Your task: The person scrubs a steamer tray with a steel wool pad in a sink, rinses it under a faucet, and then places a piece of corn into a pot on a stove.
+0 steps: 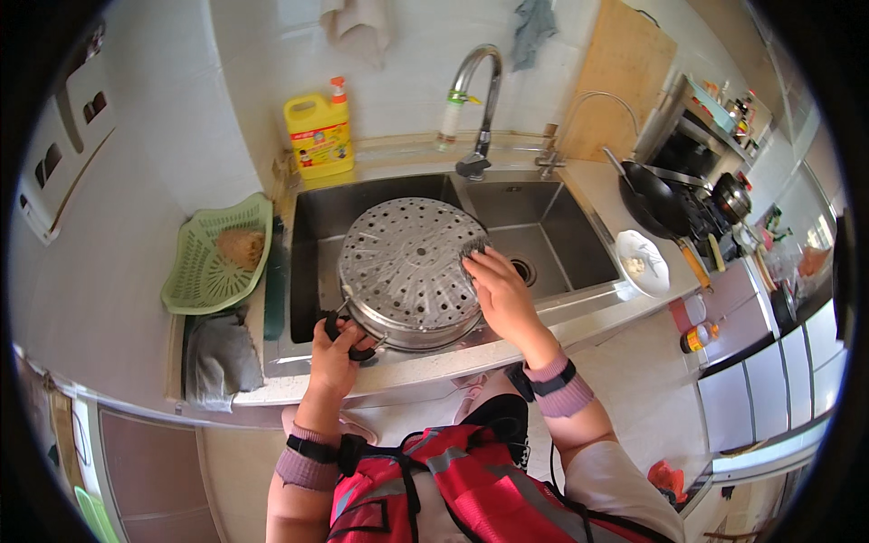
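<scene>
A round metal steamer tier with a perforated face upward rests over the left basin of a steel double sink. White streaks, like suds or water, cover its face. My left hand grips the steamer's black side handle near the sink's front edge. In my right hand is a dark steel-wool scourer, pressed at the right rim of the perforated face. What lies under the steamer is hidden.
A chrome faucet rises behind the sink beside a yellow detergent jug. At left are a green plastic basket and a grey cloth. A white bowl and a black wok stand right.
</scene>
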Demonstrator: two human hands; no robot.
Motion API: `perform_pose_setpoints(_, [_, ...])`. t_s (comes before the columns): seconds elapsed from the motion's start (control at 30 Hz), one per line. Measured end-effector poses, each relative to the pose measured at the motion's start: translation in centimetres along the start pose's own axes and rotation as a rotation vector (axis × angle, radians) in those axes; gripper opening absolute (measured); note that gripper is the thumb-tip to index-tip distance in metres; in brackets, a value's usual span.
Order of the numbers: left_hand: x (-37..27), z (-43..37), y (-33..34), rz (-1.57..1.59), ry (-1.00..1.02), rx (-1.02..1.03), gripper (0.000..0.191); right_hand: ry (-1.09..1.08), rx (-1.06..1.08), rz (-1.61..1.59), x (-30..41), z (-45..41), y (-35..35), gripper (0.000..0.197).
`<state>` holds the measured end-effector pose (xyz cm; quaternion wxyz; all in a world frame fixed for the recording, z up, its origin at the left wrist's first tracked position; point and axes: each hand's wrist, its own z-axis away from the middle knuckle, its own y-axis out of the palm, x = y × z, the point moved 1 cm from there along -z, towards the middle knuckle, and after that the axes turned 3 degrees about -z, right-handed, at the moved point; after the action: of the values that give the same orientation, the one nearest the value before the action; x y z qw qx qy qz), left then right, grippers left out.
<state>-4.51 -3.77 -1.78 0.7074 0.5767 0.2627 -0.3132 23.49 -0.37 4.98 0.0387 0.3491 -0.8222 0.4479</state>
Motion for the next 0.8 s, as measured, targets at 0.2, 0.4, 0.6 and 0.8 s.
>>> perform_pose_setpoints(0.2, [0.3, -0.2, -0.3, -0.025, -0.013, -0.035, 0.024, -0.022, 0.051, -0.066, 0.0, 1.3, -0.2, 0.035])
perform_pose_setpoints(0.4, [0.0, 0.1, 0.1, -0.049, -0.012, -0.096, 0.022, -0.097, 0.115, -0.055, 4.7, 2.3, -0.2, 0.035])
perform_pose_setpoints(0.6, [0.1, -0.2, -0.6, -0.125, -0.039, -0.06, 0.026, 0.04, 0.029, 0.006, 1.5, 2.3, -1.1, 0.038])
perform_pose_setpoints(0.8, [-1.1, 1.0, 0.9, -0.124, -0.055, -0.094, 0.027, -0.013, 0.09, -0.067, 3.8, 2.5, -0.1, 0.036])
